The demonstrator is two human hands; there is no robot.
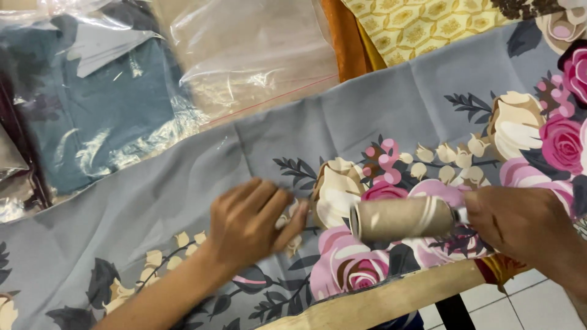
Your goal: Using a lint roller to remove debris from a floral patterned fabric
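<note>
Matt floral cloth (183,177), brown cardboard roller (400,218), glossy plastic bags (244,55)

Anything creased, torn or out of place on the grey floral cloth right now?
No tears or spills show. The grey floral cloth has fold creases. The left hand presses it flat; the right hand holds a brownish lint roller.

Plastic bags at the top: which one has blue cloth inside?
The left bag holds blue cloth. The bag beside it holds beige cloth.
</note>
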